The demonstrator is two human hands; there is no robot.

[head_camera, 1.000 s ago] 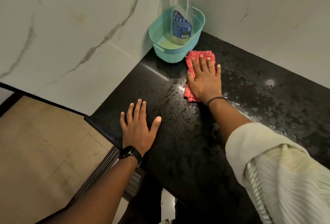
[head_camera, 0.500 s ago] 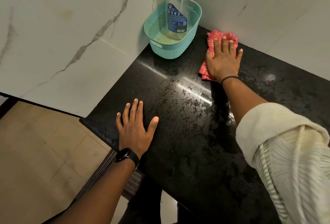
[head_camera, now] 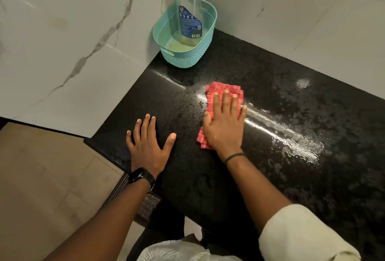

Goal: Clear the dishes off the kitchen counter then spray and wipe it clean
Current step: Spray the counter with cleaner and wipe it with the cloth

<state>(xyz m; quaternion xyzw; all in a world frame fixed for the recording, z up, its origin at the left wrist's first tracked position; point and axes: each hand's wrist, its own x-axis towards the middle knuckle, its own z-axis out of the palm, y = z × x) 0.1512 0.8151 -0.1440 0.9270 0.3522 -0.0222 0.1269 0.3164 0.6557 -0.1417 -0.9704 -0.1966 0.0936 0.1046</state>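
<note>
Now right hand [head_camera: 224, 127], fingers flat, presses the red checked cloth [head_camera: 225, 89], pulled back from the white marble wall [head_camera: 291, 21]. Left hand [head_camera: 146, 146] stays splayed, empty, on the black speckled counter [head_camera: 270, 188].

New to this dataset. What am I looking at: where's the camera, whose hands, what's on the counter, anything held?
No robot here: a person wears one wide-angle camera on the head, looking down at their bare hands; every picture comes from it. The left hand lies flat on the black counter, holding nothing. The right hand presses a red cloth onto the counter with straight fingers. In the far corner stands a teal basket with a clear spray bottle in it. Wet streaks shine right of the cloth. No dishes in view.
</note>
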